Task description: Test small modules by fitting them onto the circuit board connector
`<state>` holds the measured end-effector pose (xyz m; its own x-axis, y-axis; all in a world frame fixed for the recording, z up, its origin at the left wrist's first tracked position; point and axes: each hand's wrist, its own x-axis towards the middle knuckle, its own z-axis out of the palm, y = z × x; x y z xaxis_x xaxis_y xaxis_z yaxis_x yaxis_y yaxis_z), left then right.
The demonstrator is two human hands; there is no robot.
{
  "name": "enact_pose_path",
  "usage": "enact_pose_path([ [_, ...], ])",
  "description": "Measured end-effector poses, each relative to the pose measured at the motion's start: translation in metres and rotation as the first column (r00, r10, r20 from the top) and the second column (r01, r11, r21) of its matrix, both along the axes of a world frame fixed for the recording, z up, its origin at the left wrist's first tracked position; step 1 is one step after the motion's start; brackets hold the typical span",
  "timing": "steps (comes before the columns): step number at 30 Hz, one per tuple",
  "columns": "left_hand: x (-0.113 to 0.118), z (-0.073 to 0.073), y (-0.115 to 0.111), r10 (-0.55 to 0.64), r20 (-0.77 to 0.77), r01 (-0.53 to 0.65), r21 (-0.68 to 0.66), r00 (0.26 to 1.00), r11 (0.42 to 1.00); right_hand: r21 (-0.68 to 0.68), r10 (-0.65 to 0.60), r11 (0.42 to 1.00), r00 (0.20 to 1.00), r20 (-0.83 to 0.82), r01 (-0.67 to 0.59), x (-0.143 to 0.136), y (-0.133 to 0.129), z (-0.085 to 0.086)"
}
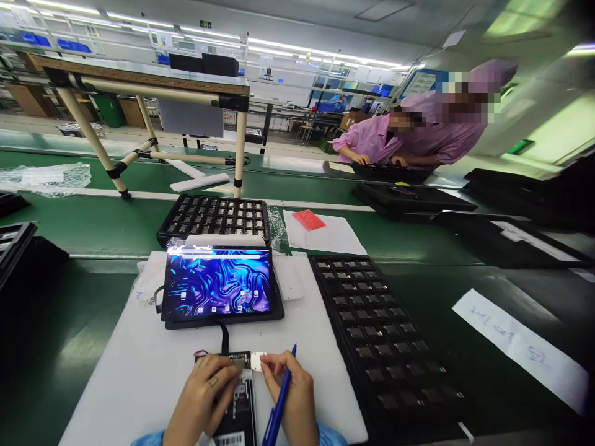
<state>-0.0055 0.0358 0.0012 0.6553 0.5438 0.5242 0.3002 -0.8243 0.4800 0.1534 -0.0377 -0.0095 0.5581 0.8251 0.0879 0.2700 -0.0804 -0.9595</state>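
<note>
Circuit board (239, 396) (black, cabled to the lit tablet (218, 291)) lies on the white mat (139, 359); left hand (202, 396) presses it flat, right hand (290, 390) pinches a small white part (257, 360), blue pen (279, 406) tucked between fingers.

A: Bottom centre, left hand (202, 396) presses the black board (239, 406), right hand (290, 387) pinches a small white part (258, 360).

B: Blue pen (279, 406) in that right hand; tablet (218, 290) glowing just above.

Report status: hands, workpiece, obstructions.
Left hand pressing black circuit board. Right hand holding blue pen, pinching small white part. Tablet cabled behind, nothing obstructing.
</note>
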Motion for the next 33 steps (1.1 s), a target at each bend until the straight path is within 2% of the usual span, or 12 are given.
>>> enact_pose_path([
  [5,-0.0002,-0.0018,-0.0007,-0.015,0.004,0.015,-0.038,1.000,0.999,-0.006,0.015,1.000,1.000,0.002,-0.015,0.0006,-0.0009,0.0008],
  [11,0.0013,-0.0006,-0.0015,-0.005,0.022,0.006,-0.021,1.000,1.000,0.011,-0.011,1.000,1.000,0.017,0.011,-0.0001,-0.0002,0.0010],
  [19,-0.0004,-0.0065,-0.0024,0.005,0.016,-0.004,-0.042,1.000,0.999,0.004,-0.018,1.000,0.999,0.037,0.018,-0.0003,-0.0007,0.0015],
  [28,0.0009,-0.0039,-0.0013,0.018,0.027,-0.017,-0.015,0.999,1.000,0.038,0.000,0.999,1.000,0.014,-0.001,-0.0003,0.0013,0.0068],
  [33,0.0023,-0.0010,0.0007,0.026,-0.023,-0.025,0.054,0.999,0.998,0.041,-0.009,0.999,1.000,0.005,0.008,-0.0013,0.0023,0.0071],
])
